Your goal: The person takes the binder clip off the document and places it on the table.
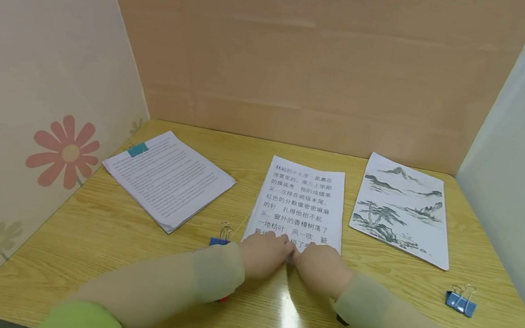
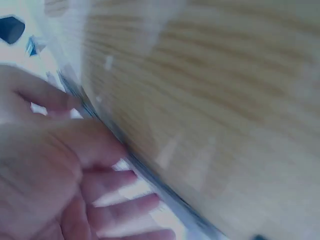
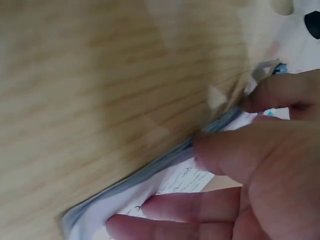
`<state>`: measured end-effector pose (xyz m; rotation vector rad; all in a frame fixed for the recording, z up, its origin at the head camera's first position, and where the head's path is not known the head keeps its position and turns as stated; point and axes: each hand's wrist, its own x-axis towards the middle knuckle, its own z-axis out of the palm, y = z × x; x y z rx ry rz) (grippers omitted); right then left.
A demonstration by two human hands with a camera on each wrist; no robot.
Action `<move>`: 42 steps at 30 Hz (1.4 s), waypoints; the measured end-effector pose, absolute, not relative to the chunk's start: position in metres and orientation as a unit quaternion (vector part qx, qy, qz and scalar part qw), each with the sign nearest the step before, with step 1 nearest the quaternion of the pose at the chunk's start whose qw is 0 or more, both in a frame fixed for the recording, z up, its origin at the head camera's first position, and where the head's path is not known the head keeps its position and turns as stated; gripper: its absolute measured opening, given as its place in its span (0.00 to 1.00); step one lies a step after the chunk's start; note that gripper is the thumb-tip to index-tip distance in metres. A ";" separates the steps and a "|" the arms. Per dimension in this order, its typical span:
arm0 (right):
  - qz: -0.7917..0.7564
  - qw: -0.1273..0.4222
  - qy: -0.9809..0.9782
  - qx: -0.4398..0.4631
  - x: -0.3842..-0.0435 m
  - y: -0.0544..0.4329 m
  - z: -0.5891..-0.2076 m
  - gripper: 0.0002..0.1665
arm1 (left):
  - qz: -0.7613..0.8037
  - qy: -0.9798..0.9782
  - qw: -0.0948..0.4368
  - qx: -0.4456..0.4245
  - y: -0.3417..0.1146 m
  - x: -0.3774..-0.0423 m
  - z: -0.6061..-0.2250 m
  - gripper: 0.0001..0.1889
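A stack of printed paper (image 1: 300, 200) with large Chinese characters lies in the middle of the table. Both hands are at its near edge, side by side with the thumbs close together. My left hand (image 1: 266, 254) grips the left part of that edge; in the left wrist view its thumb (image 2: 97, 145) lies along the sheet edges and the other fingers spread over the paper. My right hand (image 1: 323, 268) holds the right part, thumb (image 3: 220, 150) against the edge and fingers over the printed face. The bottom lines of print are hidden under the hands.
At the left lies a printed stack (image 1: 175, 181) with a teal clip (image 1: 137, 149) on its edge. A landscape picture sheet (image 1: 401, 212) is at the right. Blue binder clips stand beside the left hand (image 1: 219, 242) and far right (image 1: 461, 303). Red (image 1: 224, 299) and black (image 1: 343, 320) bits show beneath the forearms.
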<state>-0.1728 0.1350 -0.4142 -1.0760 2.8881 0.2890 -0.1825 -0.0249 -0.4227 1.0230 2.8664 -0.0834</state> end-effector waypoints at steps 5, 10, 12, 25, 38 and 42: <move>0.113 0.003 0.928 -0.355 -0.185 0.133 -0.418 0.08 | -0.059 0.951 0.005 0.303 -0.015 -0.185 -0.423 0.06; 0.117 0.031 0.934 -0.336 -0.202 0.135 -0.419 0.15 | -0.065 0.953 0.058 0.290 -0.014 -0.192 -0.412 0.14; 0.118 0.047 0.936 -0.328 -0.208 0.137 -0.420 0.24 | -0.079 0.950 0.075 0.292 -0.016 -0.195 -0.411 0.17; 0.089 0.103 0.949 -0.284 -0.240 0.155 -0.413 0.28 | -0.036 0.929 0.060 0.363 -0.046 -0.197 -0.393 0.13; 0.129 0.120 0.941 -0.290 -0.250 0.161 -0.418 0.33 | 0.129 0.969 -0.018 0.208 -0.151 -0.216 -0.392 0.17; 0.123 0.120 0.942 -0.289 -0.249 0.162 -0.417 0.31 | 0.165 0.977 -0.019 0.133 -0.186 -0.229 -0.399 0.18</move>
